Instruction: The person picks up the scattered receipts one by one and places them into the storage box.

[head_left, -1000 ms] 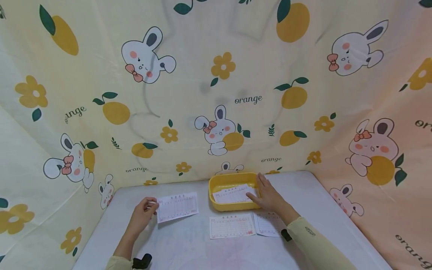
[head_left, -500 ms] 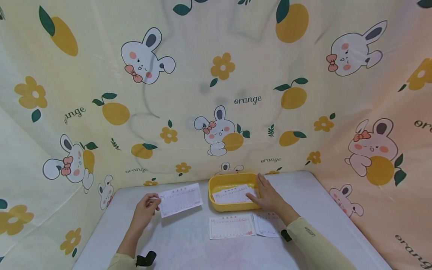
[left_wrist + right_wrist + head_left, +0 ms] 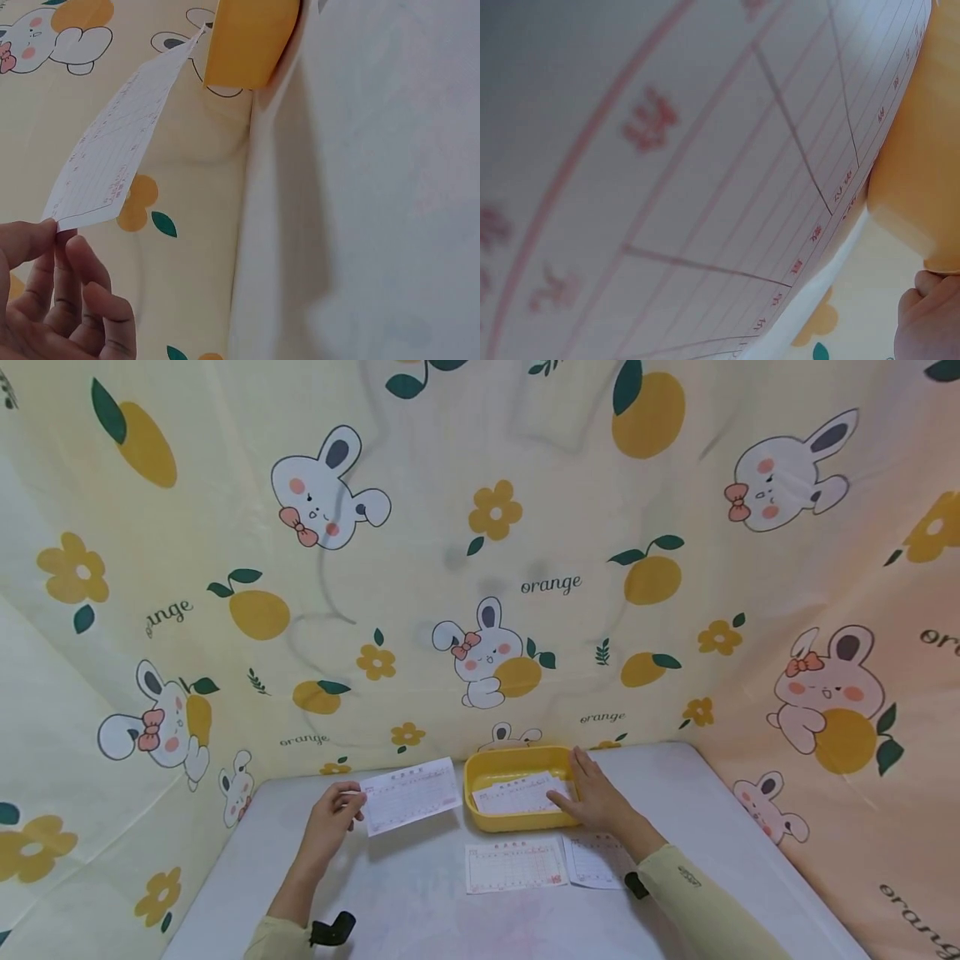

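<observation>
My left hand (image 3: 332,818) pinches the left edge of a white printed form (image 3: 412,795) between thumb and fingertips. The form is held up above the table, tilted, just left of the yellow plastic basket (image 3: 480,820). In the left wrist view, thumb and forefinger grip one corner of the form (image 3: 112,142) while the other fingers curl below. At the basket's right side, my right hand (image 3: 603,797) holds the wall, with its thumb over the rim and its fingers along the outside. Similar forms (image 3: 513,795) lie inside the basket, partly under the thumb.
Two more printed forms lie on the white table (image 3: 420,910) in front of the basket: one form (image 3: 516,867) in full view, another form (image 3: 597,862) partly hidden by my right forearm. A patterned cloth (image 3: 405,577) rises behind the table and along both sides.
My left hand has moved up and to the right with the form, bringing it closer to the basket. My right hand has stayed on the basket.
</observation>
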A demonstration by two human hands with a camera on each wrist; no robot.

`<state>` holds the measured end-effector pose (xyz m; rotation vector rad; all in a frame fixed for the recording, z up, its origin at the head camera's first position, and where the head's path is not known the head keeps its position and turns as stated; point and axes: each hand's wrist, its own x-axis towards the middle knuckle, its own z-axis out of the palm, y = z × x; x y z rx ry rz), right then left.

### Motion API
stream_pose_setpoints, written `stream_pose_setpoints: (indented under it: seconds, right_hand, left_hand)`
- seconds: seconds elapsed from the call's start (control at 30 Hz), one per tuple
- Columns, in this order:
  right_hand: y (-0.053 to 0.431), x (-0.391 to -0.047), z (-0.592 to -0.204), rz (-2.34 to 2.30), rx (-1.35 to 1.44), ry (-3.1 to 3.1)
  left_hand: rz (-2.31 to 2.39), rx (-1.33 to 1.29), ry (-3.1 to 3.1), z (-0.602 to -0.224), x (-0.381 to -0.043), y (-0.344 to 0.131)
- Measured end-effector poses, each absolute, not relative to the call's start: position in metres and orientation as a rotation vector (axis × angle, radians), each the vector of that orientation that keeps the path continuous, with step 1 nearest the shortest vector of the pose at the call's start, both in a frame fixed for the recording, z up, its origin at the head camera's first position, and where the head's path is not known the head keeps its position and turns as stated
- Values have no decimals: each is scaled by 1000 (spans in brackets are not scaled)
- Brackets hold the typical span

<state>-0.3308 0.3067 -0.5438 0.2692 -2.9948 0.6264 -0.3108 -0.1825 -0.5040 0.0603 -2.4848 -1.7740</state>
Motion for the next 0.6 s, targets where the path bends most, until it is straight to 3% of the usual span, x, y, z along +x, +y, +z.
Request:
stream_pose_setpoints:
  seconds: [0.6]
  right_hand:
    - [306,-330,-543,614,283,-3001]
  left_hand:
    - [-1871,-12,-2433,-498,-316,-152]
